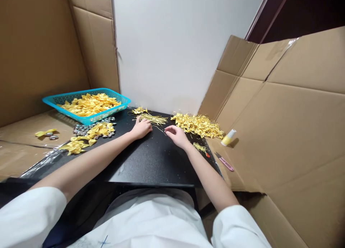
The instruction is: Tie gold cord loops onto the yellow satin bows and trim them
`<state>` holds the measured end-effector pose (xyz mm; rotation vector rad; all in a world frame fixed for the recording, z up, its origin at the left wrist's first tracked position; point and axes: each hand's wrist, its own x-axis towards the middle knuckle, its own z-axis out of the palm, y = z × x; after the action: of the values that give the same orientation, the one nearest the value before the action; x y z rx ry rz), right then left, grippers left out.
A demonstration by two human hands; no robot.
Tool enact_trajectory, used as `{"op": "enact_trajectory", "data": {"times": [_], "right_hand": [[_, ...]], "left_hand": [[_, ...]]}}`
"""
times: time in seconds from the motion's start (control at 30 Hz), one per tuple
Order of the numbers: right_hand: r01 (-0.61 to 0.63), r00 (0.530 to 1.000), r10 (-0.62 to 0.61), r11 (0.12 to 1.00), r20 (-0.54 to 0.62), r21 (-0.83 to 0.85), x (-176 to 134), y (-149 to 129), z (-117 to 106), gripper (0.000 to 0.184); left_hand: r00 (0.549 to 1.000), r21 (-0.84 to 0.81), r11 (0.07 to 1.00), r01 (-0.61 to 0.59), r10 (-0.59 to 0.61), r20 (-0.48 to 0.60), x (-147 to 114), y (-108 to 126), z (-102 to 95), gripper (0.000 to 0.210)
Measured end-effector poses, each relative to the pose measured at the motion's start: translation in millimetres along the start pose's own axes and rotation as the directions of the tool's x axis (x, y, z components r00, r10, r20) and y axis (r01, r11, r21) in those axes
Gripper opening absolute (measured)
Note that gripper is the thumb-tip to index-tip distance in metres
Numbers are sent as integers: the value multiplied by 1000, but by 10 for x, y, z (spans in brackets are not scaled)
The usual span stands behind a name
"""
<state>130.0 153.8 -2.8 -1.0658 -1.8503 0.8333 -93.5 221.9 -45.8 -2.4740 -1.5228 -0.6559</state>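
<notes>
My left hand [142, 128] rests at the near edge of a loose bundle of gold cords [155, 118], its fingers curled down. A single thin gold cord [159, 128] runs from beside my left thumb towards my right hand [175, 135]. The right thumb and fingertips are pinched together at the cord's end. Just beyond the right hand lies a heap of small gold bows with cord ends [198, 124]. A smaller cluster of gold pieces [139, 110] sits behind the left hand. Part of the left fingers' grip is hidden by the hand.
At left, a blue basket [88, 119] holds yellow ribbon flowers; silver buttons [87, 129] and more yellow flowers [75, 146] lie before it. At right are thread scraps [199, 146], pink-handled snips [225, 163] and a white-and-yellow spool [228, 137]. Cardboard walls flank the black table [151, 165].
</notes>
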Motion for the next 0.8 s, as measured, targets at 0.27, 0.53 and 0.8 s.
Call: {"op": "enact_trajectory", "data": {"times": [0.27,0.53,0.8], "right_hand": [[110,950,-196,939,-244,-324,348,381,481,31],[111,961,-180,946,-209,-303,300,459,574,9],[124,943,-171,976,-286,-177,328,487,561,8]], "left_hand": [[984,-509,860,-20,-72,-161,-109,89,-87,29],[978,-503,856,-117,10,-211,-205,317,-59,25],[991,-766,643,-25,-87,-105,-176,371,-41,43]]}}
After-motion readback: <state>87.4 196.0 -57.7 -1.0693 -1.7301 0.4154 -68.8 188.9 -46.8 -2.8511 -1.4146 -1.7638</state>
